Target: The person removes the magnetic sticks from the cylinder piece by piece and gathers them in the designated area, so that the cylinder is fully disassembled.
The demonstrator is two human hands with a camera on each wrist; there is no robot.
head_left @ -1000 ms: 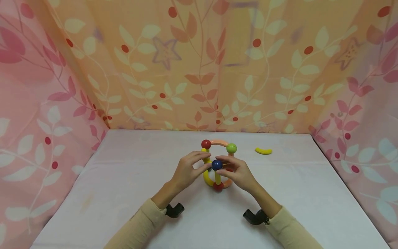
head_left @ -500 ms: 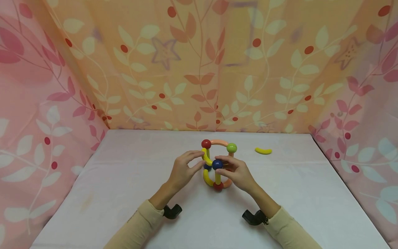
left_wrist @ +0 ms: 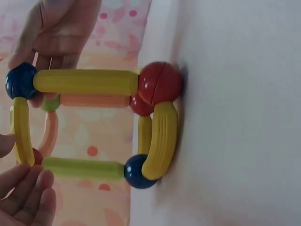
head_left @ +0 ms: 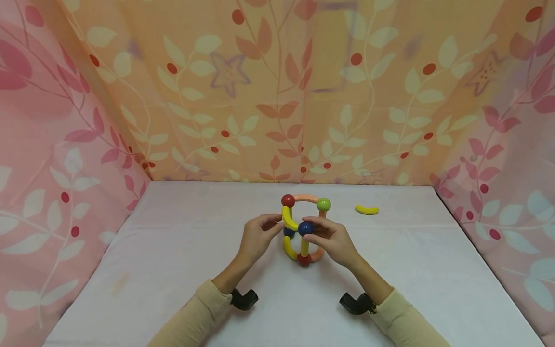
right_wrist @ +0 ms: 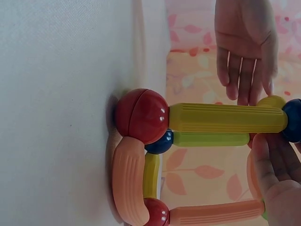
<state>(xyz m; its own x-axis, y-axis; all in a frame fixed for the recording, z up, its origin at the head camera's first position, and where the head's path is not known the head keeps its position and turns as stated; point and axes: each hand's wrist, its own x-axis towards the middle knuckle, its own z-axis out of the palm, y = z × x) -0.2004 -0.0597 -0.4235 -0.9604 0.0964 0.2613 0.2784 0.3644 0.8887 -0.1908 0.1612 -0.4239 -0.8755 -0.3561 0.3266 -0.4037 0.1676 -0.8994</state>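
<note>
A frame of coloured balls and ribbed rods stands upright on the table, red balls at its near and far corners. My right hand (head_left: 334, 238) pinches the blue ball (head_left: 306, 228) at the frame's near top corner, thumb in front and fingers behind. A curved yellow rod (head_left: 288, 219) joins that ball to the far red ball (head_left: 288, 201). Beside this rod is my left hand (head_left: 257, 236), its fingers fairly straight and the fingertips at the rod's outer side. A straight yellow rod (left_wrist: 87, 81) runs from the blue ball down to a red ball (left_wrist: 161, 83).
A loose curved yellow rod (head_left: 366, 210) lies on the white table (head_left: 173, 270), right of the frame. A green ball (head_left: 323, 204) tops the frame's far right corner. Patterned curtains (head_left: 282, 96) enclose the back and sides. Dark camera mounts (head_left: 244, 300) hang at both wrists.
My left hand has drawn slightly left from the near blue ball, uncovering the curved yellow rod and the lower blue ball. The near blue ball has shifted slightly right with my right hand.
</note>
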